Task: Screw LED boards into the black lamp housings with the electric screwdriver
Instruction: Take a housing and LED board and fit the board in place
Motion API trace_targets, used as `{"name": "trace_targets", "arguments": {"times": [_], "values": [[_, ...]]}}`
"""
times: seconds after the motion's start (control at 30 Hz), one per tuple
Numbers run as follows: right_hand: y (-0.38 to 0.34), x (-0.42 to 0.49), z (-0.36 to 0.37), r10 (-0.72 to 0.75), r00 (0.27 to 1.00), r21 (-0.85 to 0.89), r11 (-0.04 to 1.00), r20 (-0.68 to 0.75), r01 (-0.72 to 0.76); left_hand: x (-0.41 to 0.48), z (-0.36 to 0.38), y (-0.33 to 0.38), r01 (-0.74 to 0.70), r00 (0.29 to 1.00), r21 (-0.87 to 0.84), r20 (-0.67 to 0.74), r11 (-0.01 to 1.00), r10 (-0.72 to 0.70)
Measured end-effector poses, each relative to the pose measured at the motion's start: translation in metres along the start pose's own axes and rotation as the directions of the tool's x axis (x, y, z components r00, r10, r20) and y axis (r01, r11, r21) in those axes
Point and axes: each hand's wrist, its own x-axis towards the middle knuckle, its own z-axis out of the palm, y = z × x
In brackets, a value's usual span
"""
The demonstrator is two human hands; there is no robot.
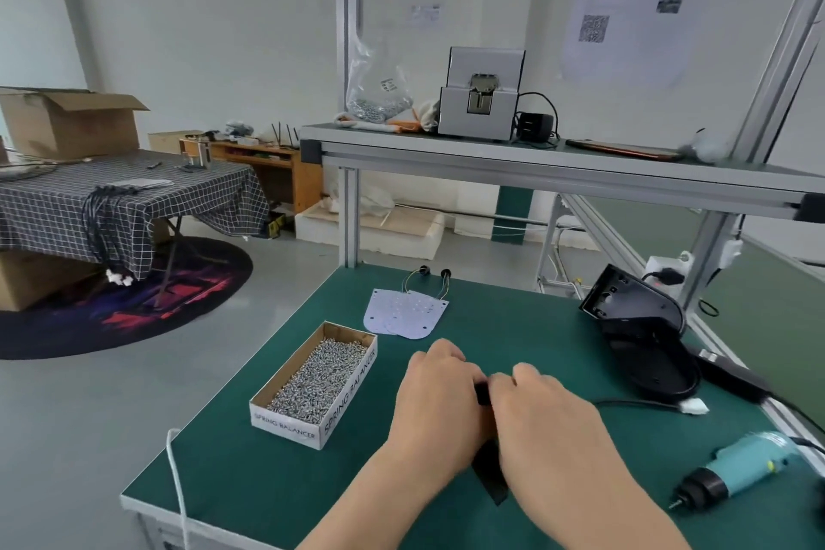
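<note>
Both hands sit close together at the bench's front middle, left hand and right hand curled over a black lamp housing that is mostly hidden beneath them. It looks like rigid, light moulded plastic, best held by its side edges. The LED boards near the far edge seem thin and fragile, so lift them by the rims. The screw box towards the left edge reads "SPRING BALANCER", and the electric screwdriver lies by the front right corner

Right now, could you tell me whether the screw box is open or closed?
Open: the screw box has no lid on, and the silver screws lie exposed inside.
</note>
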Motion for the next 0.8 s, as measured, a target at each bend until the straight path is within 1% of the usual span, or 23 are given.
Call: {"name": "trace_targets", "arguments": {"times": [0.07, 0.17, 0.23, 0.27, 0.3, 0.33, 0.37, 0.4, 0.43, 0.5, 0.57, 0.63, 0.67, 0.77, 0.8], "values": [[0.008, 0.003, 0.002, 0.011, 1.0, 0.001, 1.0, -0.008, -0.011, 0.001, 0.001, -0.001, -0.013, 1.0, -0.023, 0.01, 1.0, 0.013], [0.025, 0.009, 0.007, 0.0, 0.999, 0.025, 1.0, -0.032, 0.001, 0.002, -0.001, -0.008, -0.028, 0.995, -0.181, 0.094, 0.983, 0.045], [0.034, 0.014, 0.012, 0.021, 0.997, 0.164, 0.986, -0.072, -0.009, 0.003, -0.007, -0.016, -0.028, 0.989, -0.332, 0.128, 0.943, 0.074], [0.039, 0.016, 0.013, 0.048, 0.993, 0.26, 0.965, -0.105, -0.019, 0.005, -0.01, -0.022, -0.013, 0.985, -0.426, 0.148, 0.905, 0.084], [0.045, 0.018, 0.014, 0.079, 0.986, 0.374, 0.927, -0.145, -0.02, 0.005, -0.013, -0.029, 0.02, 0.98, -0.536, 0.178, 0.844, 0.09], [0.051, 0.02, 0.016, 0.113, 0.979, 0.505, 0.863, -0.169, -0.012, 0.007, -0.015, -0.037, 0.061, 0.972, -0.648, 0.211, 0.76, 0.103], [0.056, 0.021, 0.017, 0.151, 0.975, 0.638, 0.77, -0.162, -0.014, 0.008, -0.016, -0.044, 0.101, 0.962, -0.738, 0.242, 0.667, 0.123], [0.059, 0.022, 0.016, 0.182, 0.976, 0.754, 0.656, -0.122, -0.028, 0.008, -0.016, -0.051, 0.133, 0.951, -0.799, 0.27, 0.587, 0.151], [0.062, 0.023, 0.015, 0.196, 0.978, 0.841, 0.539, -0.071, -0.047, 0.009, -0.016, -0.054, 0.153, 0.937, -0.835, 0.293, 0.528, 0.192], [0.065, 0.024, 0.014, 0.179, 0.983, 0.935, 0.343, 0.031, -0.092, 0.009, -0.013, -0.052, 0.174, 0.903, -0.871, 0.327, 0.46, 0.278], [0.064, 0.024, 0.012, 0.124, 0.988, 0.972, 0.205, 0.092, -0.116, 0.011, -0.01, -0.046, 0.21, 0.888, -0.888, 0.348, 0.409, 0.301], [0.063, 0.022, 0.012, 0.089, 0.991, 0.986, 0.127, 0.098, -0.109, 0.01, -0.007, -0.041, 0.246, 0.886, -0.91, 0.351, 0.333, 0.304], [0.063, 0.02, 0.012, 0.085, 0.992, 0.99, 0.101, 0.093, -0.102, 0.009, -0.005, -0.04, 0.264, 0.889, -0.925, 0.343, 0.273, 0.302], [0.067, 0.014, 0.015, 0.033, 0.999, 0.999, 0.036, 0.029, -0.031, 0.002, -0.002, -0.035, 0.353, 0.906, -0.935, 0.347, 0.022, 0.242], [0.067, 0.012, 0.017, 0.01, 1.0, 1.0, 0.015, -0.001, 0.001, 0.001, 0.001, -0.033, 0.37, 0.911, -0.929, 0.357, -0.025, 0.208]]}}
